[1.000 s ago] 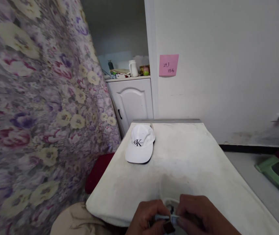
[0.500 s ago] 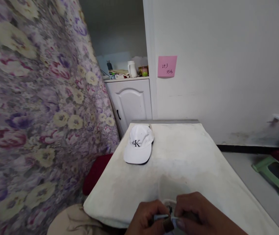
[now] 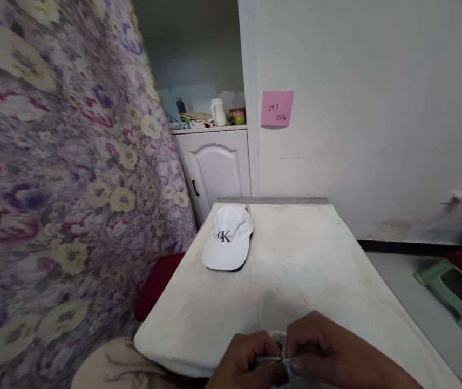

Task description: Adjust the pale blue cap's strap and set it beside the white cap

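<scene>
Two bare hands are held close together at the near edge of the table, their fingers curled inward and their thumb tips brought just beside each other. Between them a small pale strip [image 3: 286, 366] is gripped: it is pinched by the left hand [image 3: 251, 361] from one side and by the right hand [image 3: 320, 348] from the other, and its ends are hidden behind the fingers. A small brown patch [image 3: 278, 373] is seen by the left thumb, too blurred to be named. Just beyond the fingertips, in the gap between the hands, the curved rim of a whitish object [image 3: 276, 335] is shown; most of it is covered by the hands, so whether the strip is joined to it cannot be told. Well apart from both hands, ahead of them and to the left, a white cap [image 3: 226, 240] is set down on the cream tablecloth [image 3: 304, 248], with its brim turned toward the near edge and dark letters printed on its front; it is touched by neither hand. To the left of the table a red seat [image 3: 158, 283] is partly hidden by the cloth, and a pink note [image 3: 277, 108] is stuck to the wall [image 3: 368, 108] beyond.
</scene>
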A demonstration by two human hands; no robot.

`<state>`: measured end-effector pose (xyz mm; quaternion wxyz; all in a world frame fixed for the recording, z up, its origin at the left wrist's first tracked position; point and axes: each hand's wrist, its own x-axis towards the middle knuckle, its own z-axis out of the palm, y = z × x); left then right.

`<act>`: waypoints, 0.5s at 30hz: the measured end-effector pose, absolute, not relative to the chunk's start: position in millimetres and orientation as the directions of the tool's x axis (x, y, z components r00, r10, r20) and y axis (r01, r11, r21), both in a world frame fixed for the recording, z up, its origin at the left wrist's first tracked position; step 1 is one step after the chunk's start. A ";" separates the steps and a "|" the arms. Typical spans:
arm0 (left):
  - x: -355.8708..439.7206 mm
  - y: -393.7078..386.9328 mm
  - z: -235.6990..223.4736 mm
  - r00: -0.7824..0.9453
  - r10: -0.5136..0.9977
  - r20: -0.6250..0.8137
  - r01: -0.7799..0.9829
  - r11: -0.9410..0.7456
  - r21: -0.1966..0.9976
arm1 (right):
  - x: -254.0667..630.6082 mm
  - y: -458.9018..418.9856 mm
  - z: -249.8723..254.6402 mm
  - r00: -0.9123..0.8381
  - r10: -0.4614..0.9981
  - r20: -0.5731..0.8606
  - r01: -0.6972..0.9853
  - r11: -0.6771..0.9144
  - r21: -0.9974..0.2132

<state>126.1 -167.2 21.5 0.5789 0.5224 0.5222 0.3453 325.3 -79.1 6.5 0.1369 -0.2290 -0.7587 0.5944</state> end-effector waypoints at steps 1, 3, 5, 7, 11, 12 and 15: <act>125.9 -167.0 20.3 0.221 0.944 -0.244 0.140 0.217 0.966 | 325.0 -78.0 4.6 -0.861 0.503 -0.068 0.183 0.183 -0.966; 125.8 -166.4 17.8 0.225 0.942 -0.248 0.139 0.221 0.965 | 325.2 -75.9 1.4 -0.873 0.482 -0.073 0.169 0.157 -0.973; 126.1 -165.8 16.3 0.221 0.943 -0.247 0.151 0.217 0.964 | 325.9 -74.1 -0.3 -0.891 0.447 -0.076 0.152 0.137 -0.979; 126.8 -165.2 16.7 0.213 0.947 -0.241 0.159 0.210 0.965 | 326.1 -72.6 -0.1 -0.898 0.434 -0.080 0.154 0.139 -0.978; 128.2 -164.8 20.3 0.226 0.941 -0.251 0.141 0.224 0.964 | 324.4 -72.8 4.1 -0.886 0.458 -0.072 0.162 0.160 -0.974; 128.5 -164.7 21.0 0.229 0.939 -0.256 0.146 0.226 0.963 | 324.0 -73.6 5.4 -0.884 0.462 -0.071 0.162 0.162 -0.973; 129.5 -164.5 21.6 0.221 0.940 -0.259 0.208 0.214 0.955 | 324.3 -77.1 8.5 -0.867 0.490 -0.092 0.184 0.141 -0.973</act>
